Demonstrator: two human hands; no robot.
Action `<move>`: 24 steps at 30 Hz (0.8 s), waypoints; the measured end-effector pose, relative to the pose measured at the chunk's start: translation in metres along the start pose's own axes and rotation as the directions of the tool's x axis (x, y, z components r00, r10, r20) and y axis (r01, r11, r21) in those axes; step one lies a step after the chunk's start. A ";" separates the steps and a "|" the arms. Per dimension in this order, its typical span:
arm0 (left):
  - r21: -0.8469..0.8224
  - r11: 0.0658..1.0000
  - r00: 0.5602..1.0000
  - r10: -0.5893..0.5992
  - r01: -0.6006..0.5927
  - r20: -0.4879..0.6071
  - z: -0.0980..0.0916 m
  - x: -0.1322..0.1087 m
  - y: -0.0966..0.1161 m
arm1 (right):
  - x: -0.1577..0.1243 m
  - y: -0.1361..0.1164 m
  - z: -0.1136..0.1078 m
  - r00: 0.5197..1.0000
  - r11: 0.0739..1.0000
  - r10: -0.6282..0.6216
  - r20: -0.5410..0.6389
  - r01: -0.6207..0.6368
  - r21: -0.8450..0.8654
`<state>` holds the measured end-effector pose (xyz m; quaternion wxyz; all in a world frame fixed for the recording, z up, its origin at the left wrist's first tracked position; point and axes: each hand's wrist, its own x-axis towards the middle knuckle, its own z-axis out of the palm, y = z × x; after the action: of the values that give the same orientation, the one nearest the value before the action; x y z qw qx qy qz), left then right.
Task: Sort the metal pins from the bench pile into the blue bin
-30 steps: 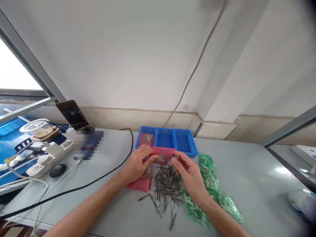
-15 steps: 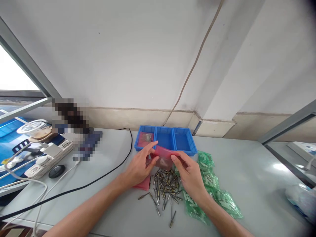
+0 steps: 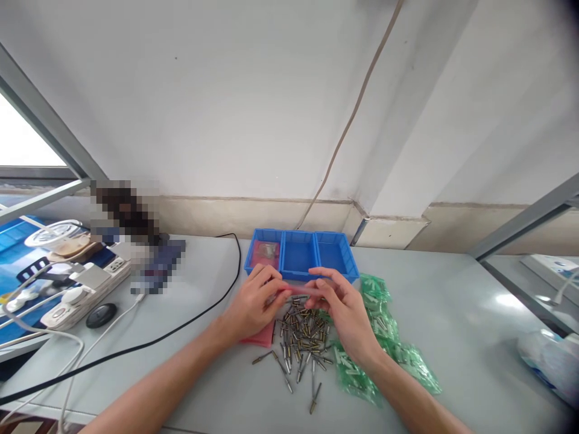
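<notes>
Between my two hands a pink plastic bag [image 3: 299, 290] is stretched, seen nearly edge-on. My left hand [image 3: 257, 301] pinches its left end, and my right hand [image 3: 339, 301] grips the right end. Just below lies a loose heap of metal rivets [image 3: 304, 331], a few of them scattered toward me. Another pink bag [image 3: 260, 336] lies flat on the table, partly under my left hand. Beyond the hands stands a blue three-compartment tray [image 3: 320, 276]; its left compartment holds a pink bag with something metallic-looking inside [image 3: 266, 253].
Several green plastic bags of small parts [image 3: 384, 328] lie beside my right forearm. On the left are a black cable [image 3: 181, 337], a black round object [image 3: 102, 314] and a white power strip [image 3: 85, 295]. A pale plastic-wrapped bundle [image 3: 547, 364] sits at the right edge.
The held pink bag has tipped from facing me to nearly edge-on. My left fingers have closed in further over its left end, and the right fingers have shifted their grip.
</notes>
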<state>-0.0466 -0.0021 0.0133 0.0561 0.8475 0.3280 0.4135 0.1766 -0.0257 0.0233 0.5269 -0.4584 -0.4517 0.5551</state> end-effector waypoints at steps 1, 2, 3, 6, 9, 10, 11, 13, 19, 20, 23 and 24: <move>-0.020 0.999 0.999 -0.050 0.049 -0.013 0.000 0.001 0.001 | 0.000 0.000 0.001 1.000 0.999 0.028 0.008 -0.028 0.032; -0.040 0.994 0.995 -0.101 0.100 -0.023 0.000 0.003 0.003 | -0.001 0.000 0.002 0.999 0.997 0.049 0.010 -0.050 0.055; -0.059 0.987 0.988 -0.149 0.147 -0.030 0.001 0.004 0.004 | -0.001 0.000 0.003 0.998 0.996 0.060 0.008 -0.060 0.064; -0.113 0.959 0.963 -0.266 0.262 -0.029 0.001 0.005 0.005 | -0.003 -0.002 0.003 1.000 0.999 0.020 0.019 -0.021 0.044; -0.156 0.938 0.947 -0.318 0.310 -0.032 0.001 0.003 0.005 | -0.004 -0.004 0.001 0.997 0.998 -0.065 0.042 0.065 -0.004; -0.161 0.938 0.947 -0.317 0.307 -0.044 0.001 0.003 0.005 | -0.004 -0.004 0.000 0.995 0.996 -0.087 0.044 0.089 -0.033; -0.160 0.942 0.950 -0.308 0.295 -0.057 0.001 0.003 0.005 | -0.004 -0.004 -0.001 0.994 0.992 -0.105 0.041 0.107 -0.073; -0.150 0.955 0.960 -0.270 0.257 -0.069 -0.001 0.003 0.005 | -0.004 -0.004 -0.002 0.991 0.978 -0.131 0.034 0.135 -0.160; -0.151 0.981 0.991 -0.129 0.124 -0.021 -0.008 0.005 0.004 | -0.003 -0.005 -0.002 0.989 0.971 -0.145 0.012 0.144 -0.193; -0.146 0.983 0.993 -0.118 0.113 -0.024 -0.008 0.004 0.004 | -0.003 -0.004 -0.002 0.990 0.973 -0.142 0.012 0.142 -0.180; -0.149 0.985 0.995 -0.098 0.092 -0.035 -0.009 0.003 0.004 | -0.002 -0.003 -0.002 0.990 0.977 -0.139 0.015 0.140 -0.159; -0.161 0.983 0.995 -0.091 0.083 -0.041 -0.008 0.002 0.005 | -0.002 -0.003 -0.002 0.990 0.977 -0.141 0.007 0.140 -0.164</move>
<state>-0.0491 -0.0057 0.0220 0.1335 0.8150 0.3319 0.4558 0.1789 -0.0276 0.0259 0.5263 -0.4685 -0.5258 0.4765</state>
